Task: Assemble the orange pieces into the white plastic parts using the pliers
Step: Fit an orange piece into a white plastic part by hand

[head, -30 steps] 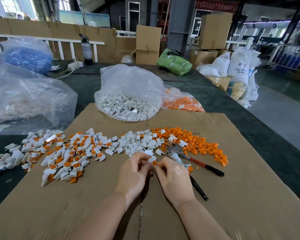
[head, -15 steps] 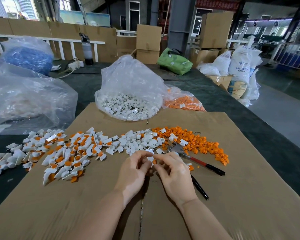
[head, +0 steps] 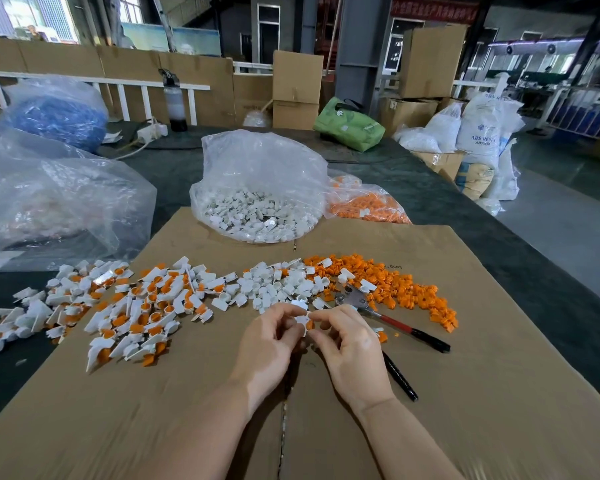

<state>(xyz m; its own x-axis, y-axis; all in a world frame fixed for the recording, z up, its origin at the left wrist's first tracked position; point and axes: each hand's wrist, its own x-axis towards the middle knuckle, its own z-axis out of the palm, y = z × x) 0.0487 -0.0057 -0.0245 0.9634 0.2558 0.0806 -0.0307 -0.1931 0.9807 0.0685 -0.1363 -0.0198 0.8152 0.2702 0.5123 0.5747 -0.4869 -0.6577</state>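
My left hand (head: 269, 344) pinches a small white plastic part (head: 301, 320) at the middle of the cardboard sheet (head: 465, 393). My right hand (head: 349, 348) meets it fingertip to fingertip and pinches an orange piece (head: 309, 325) against that part. The pliers (head: 392, 320), with red and black handles, lie on the cardboard just right of my right hand, untouched. Loose white parts (head: 278, 285) lie beyond my hands, loose orange pieces (head: 406, 289) to the right, and white parts with orange inside (head: 136, 306) to the left.
A clear bag of white parts (head: 257, 209) and a bag of orange pieces (head: 368, 206) stand behind the cardboard. Big plastic bags (head: 56, 202) crowd the left of the dark table. The table's right edge drops to the floor, with sacks (head: 482, 133) beyond.
Both hands stayed together over the same spot. The fingers shifted slightly, bringing the orange piece up against the white part.
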